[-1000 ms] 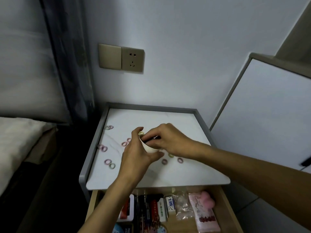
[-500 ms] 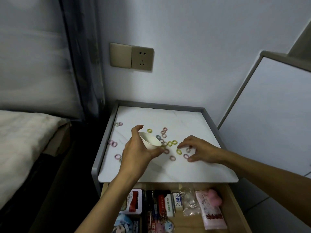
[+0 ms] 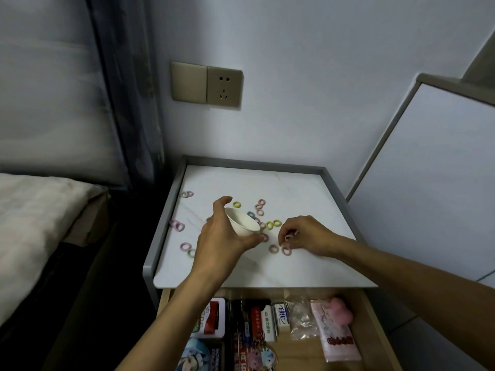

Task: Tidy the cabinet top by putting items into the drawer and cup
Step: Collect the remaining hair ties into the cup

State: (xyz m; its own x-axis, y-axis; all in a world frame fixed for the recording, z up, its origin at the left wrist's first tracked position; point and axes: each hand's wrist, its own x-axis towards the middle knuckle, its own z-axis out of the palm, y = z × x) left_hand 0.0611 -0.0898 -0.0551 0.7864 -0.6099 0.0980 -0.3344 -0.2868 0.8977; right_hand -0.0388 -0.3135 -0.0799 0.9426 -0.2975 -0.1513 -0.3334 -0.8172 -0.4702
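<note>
Now left fingers [image 3: 251, 240] grip the tilted cup [image 3: 245, 223], right fingers [image 3: 292, 227] pinch a small ring [image 3: 288, 238]

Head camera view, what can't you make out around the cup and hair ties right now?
All in the head view.
- Cup contents: its own tilted wall hides the inside.
- Tie in right hand: fingers cover most of it.
- Ties at left hand: partly covered, count unclear.
- Drawer: near part cut off by bottom edge.

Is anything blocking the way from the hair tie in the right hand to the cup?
Nothing visible does. The right hand pinches a hair tie just right of the tilted cup held by the left hand. Only loose ties lie flat on the cabinet top between them.
</note>
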